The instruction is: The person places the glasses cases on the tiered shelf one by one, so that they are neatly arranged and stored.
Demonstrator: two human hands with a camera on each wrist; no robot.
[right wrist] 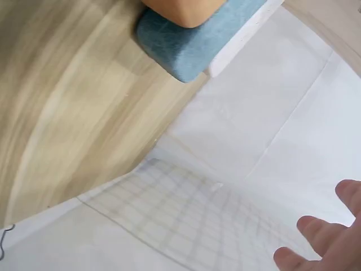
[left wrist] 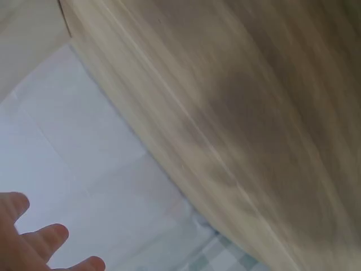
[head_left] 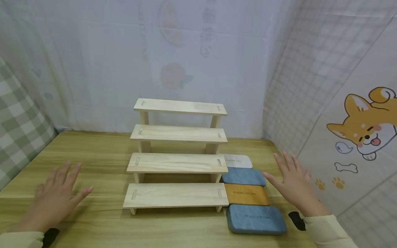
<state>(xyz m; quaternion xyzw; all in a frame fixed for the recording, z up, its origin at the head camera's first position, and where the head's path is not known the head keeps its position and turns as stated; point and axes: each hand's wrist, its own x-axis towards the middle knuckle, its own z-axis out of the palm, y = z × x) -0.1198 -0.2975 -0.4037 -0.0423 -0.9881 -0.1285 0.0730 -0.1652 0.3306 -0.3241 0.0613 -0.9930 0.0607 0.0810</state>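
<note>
A pale wooden stepped rack point(head_left: 176, 195) with several shelves stands in the middle of the table. Along its right side lies a row of rounded blocks or cases: a blue one point(head_left: 256, 219) in front, an orange one point(head_left: 246, 194) behind it, another blue one point(head_left: 243, 176), and a white one point(head_left: 237, 161) at the back, partly hidden by the rack. My left hand point(head_left: 56, 196) is spread over the table left of the rack, holding nothing. To the right of the row, my right hand point(head_left: 294, 182) is also spread with nothing in it.
The wood-grain table point(head_left: 102, 227) ends at a white curtain point(head_left: 93, 69) behind the rack. A green checked cloth point(head_left: 21, 120) hangs at the left. On the right is a pale panel with a cartoon dog point(head_left: 369, 120).
</note>
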